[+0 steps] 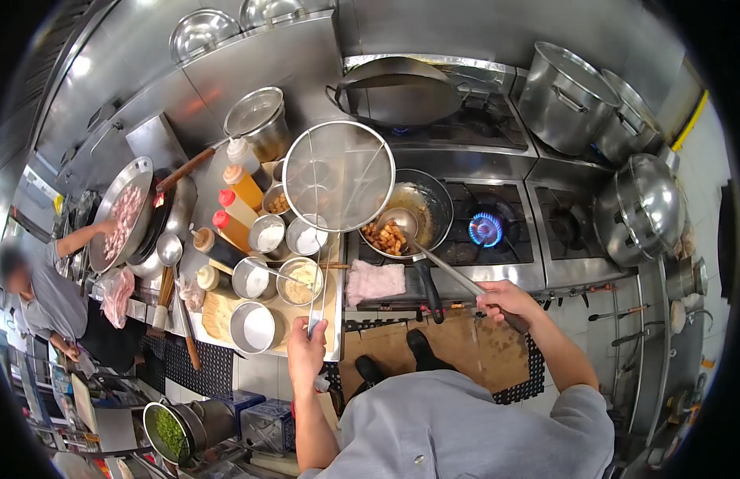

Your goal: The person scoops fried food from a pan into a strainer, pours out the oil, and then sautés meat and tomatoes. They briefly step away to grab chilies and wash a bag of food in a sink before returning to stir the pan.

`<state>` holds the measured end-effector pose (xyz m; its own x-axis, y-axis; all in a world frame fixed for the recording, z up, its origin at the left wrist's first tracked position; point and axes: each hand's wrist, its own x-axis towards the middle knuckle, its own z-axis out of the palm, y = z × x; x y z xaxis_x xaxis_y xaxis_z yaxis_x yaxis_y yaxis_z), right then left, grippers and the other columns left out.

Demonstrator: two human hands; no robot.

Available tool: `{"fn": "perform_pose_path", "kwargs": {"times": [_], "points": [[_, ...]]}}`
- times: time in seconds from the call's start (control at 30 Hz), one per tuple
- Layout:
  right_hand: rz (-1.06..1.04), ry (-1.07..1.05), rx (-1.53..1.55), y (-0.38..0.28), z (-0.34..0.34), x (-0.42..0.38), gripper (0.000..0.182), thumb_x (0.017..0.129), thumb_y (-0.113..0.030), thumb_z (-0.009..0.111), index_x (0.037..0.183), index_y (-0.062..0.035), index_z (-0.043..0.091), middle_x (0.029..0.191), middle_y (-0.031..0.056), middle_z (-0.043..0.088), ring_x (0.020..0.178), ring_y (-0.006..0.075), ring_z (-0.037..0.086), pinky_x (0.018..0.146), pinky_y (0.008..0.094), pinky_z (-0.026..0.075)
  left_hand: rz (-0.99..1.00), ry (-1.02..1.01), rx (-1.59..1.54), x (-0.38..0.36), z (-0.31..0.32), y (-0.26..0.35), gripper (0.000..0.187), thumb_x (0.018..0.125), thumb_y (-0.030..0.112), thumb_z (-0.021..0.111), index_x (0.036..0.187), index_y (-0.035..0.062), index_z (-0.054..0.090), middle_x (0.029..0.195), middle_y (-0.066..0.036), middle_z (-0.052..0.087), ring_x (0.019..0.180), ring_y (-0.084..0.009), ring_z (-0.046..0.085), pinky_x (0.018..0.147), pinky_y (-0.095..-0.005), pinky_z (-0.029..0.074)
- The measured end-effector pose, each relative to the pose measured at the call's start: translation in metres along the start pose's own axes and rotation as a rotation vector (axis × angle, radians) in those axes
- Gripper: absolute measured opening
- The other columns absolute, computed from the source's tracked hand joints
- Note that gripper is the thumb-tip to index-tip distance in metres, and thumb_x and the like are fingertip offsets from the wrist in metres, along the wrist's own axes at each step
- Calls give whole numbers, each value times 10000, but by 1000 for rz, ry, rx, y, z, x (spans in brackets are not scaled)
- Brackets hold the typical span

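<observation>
My left hand [307, 353] is closed around the handle of a large round mesh strainer [338, 176]. The strainer's mesh is raised above the condiment tray, its right rim overlapping the pan's left edge from this view. In my right hand [505, 302] is the long handle of a steel ladle [451, 271]. The ladle's bowl rests inside a dark frying pan [442, 195], against browned cubes of food [383, 238] gathered at the pan's near left side. Oily residue coats the pan's inside. Its black handle [428, 287] points toward me, untouched.
A blue flame [485, 230] burns uncovered right of the pan. A wok [402, 88] and tall pots [565, 96] stand behind. Sauce bottles [244, 185] and metal bowls [255, 327] crowd the left tray. A folded cloth [375, 282] lies in front. Another person [54, 279] works far left.
</observation>
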<state>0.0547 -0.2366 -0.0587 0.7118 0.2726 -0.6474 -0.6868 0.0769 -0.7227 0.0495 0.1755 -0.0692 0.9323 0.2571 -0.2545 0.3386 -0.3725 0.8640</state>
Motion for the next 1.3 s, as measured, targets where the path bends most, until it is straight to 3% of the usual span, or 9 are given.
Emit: {"fn": "perform_pose_path", "kwargs": {"times": [0.07,0.13,0.17,0.27,0.9,1.03,1.13,1.27,1.3], "points": [[4,-51,133,-1,-5,1,303,913,-59,531,1207,-14,476,780,25,505,509,22,380,403,158,300,6,-4,7,5,2,6,220,878,203,631,953,13,549,561,-30,527,478,-100,468,456,-279,375],[5,-55,200,6,-14,2,286,911,-55,532,1187,-12,471,786,35,517,507,22,384,396,161,300,130,62,198,9,4,15,244,878,204,618,1003,4,553,592,-120,585,507,-244,565,509,-372,432],[12,-62,266,9,-18,2,270,909,-51,533,1167,-11,466,792,45,529,505,23,388,389,163,301,131,61,197,13,5,16,244,878,204,618,1003,4,553,592,-120,585,507,-244,565,509,-372,432],[-56,-68,350,7,-15,-12,225,915,-56,528,1108,16,439,814,64,546,526,25,415,397,164,328,353,134,492,21,7,36,306,877,165,581,1142,17,549,730,-256,619,707,-448,592,617,-518,444],[-178,88,337,-29,2,-66,372,892,-63,554,1234,15,431,793,44,530,522,35,426,401,178,349,368,35,719,47,21,46,425,864,170,568,1274,73,517,773,-257,633,745,-422,618,677,-504,478],[-187,159,195,-31,23,-60,559,877,-49,570,1389,-11,348,775,12,512,523,48,422,415,209,364,368,-36,694,39,30,41,407,847,168,596,1237,60,548,798,-255,637,777,-420,619,699,-490,484],[-267,261,-123,-33,39,-50,535,877,-19,557,1388,-46,398,695,-9,496,518,47,457,424,214,394,246,-198,591,40,40,39,468,832,264,650,1258,96,556,1042,-261,622,1017,-390,590,845,-445,471],[-378,407,-567,-14,35,-29,591,822,-49,629,1375,-63,423,766,48,592,503,101,497,457,264,439,326,-187,563,46,45,26,500,817,256,673,1268,78,549,930,-238,657,882,-346,649,785,-407,488],[-379,409,-567,-4,27,-19,591,822,-49,629,1375,-63,423,766,48,592,503,101,497,457,264,439,317,-203,527,54,45,16,509,816,247,679,1272,66,545,835,-196,654,769,-288,639,715,-377,490]]}}
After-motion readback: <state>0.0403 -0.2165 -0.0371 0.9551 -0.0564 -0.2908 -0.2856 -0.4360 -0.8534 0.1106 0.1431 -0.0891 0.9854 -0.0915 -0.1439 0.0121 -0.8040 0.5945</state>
